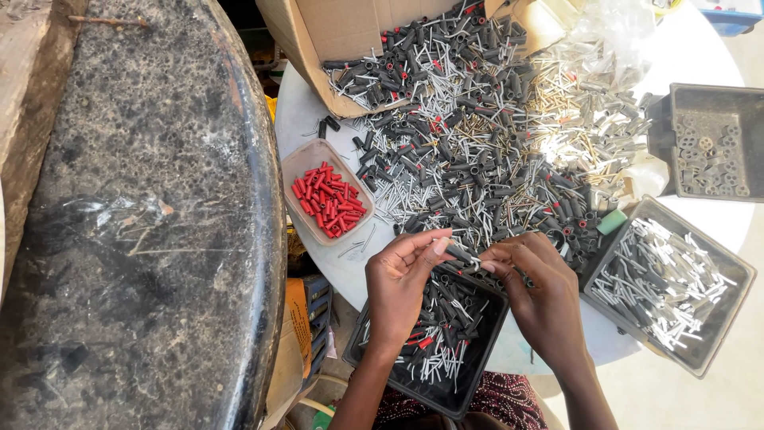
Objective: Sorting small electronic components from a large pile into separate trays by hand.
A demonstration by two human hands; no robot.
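Far left: dark mottled round slab (151,207), then a small clear tub of red sleeves (326,199) on the white round table (302,119), just beside the big heap of black sleeves and metal pins (477,135) spilling out of a cardboard box (342,32). Centre: left hand (402,283) and right hand (537,291) both pinch one black sleeve piece (463,256) between fingertips, hands nearly touching, right above the black tray (477,362) of mixed black sleeves and pins at the table's near edge. Right: black tray of grey pins (716,350) near the right hand, another dark tray (748,143) further back.
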